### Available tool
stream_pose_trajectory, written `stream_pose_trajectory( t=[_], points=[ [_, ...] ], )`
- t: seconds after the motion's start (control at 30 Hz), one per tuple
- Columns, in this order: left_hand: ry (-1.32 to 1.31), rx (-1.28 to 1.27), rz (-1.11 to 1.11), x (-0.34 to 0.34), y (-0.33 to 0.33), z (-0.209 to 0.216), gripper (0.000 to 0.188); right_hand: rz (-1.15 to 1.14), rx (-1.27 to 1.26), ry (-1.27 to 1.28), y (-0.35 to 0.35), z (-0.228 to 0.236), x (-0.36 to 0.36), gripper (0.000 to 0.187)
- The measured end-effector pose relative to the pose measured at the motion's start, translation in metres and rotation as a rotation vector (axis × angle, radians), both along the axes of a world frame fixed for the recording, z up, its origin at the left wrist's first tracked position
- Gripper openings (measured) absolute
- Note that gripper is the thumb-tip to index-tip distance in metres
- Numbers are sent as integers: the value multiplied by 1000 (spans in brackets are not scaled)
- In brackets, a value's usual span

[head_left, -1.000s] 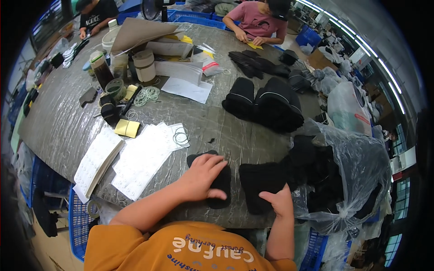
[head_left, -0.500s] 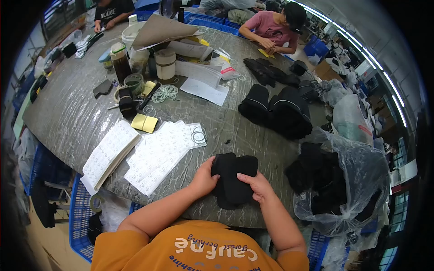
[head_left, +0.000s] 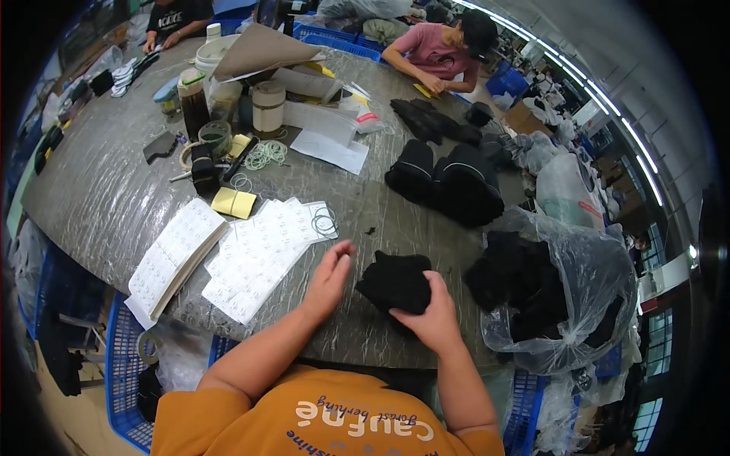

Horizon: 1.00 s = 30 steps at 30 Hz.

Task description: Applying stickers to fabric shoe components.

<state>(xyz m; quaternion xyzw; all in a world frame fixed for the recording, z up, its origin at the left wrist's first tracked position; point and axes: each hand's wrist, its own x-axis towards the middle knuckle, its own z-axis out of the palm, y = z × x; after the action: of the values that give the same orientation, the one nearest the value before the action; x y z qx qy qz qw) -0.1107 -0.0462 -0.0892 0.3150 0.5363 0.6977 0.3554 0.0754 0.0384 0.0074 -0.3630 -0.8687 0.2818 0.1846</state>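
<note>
A small stack of black fabric pieces [head_left: 391, 281] is in front of me over the table's near edge. My right hand [head_left: 433, 313] grips its right side, thumb on the near face, the other fingers partly hidden behind it. My left hand [head_left: 328, 281] is apart from the stack, to its left. Its fingers are stretched out and hold nothing. Close to that hand lie white printed sheets [head_left: 258, 254] with thin rubber bands [head_left: 323, 221] on their right end. A small dark scrap [head_left: 370, 230] lies just beyond the stack.
Left stand a thick paper pad [head_left: 176, 254], a yellow note pad [head_left: 233, 203], jars and a thread cone [head_left: 268, 106]. Bundled black pieces [head_left: 449, 182] and a clear plastic bag [head_left: 585, 273] of black fabric are at right. A co-worker [head_left: 437, 49] sits across the table [head_left: 99, 205].
My left hand has let go of the black pieces and moved left and away from them. My right hand keeps hold, and the pieces are now gathered and tilted. The view has shifted slightly.
</note>
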Motion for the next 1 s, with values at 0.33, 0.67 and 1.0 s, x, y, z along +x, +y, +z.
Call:
stream_pose_trajectory(
  t=[0.33,0.67,1.0],
  points=[
    [300,178,-373,12,16,-18,80,-6,279,-238,-21,-30,-3,109],
    [684,187,-453,18,31,-16,87,10,242,-213,-9,-33,6,112],
    [611,255,-289,34,32,-16,86,74,219,-240,1,-37,11,116]
  ],
)
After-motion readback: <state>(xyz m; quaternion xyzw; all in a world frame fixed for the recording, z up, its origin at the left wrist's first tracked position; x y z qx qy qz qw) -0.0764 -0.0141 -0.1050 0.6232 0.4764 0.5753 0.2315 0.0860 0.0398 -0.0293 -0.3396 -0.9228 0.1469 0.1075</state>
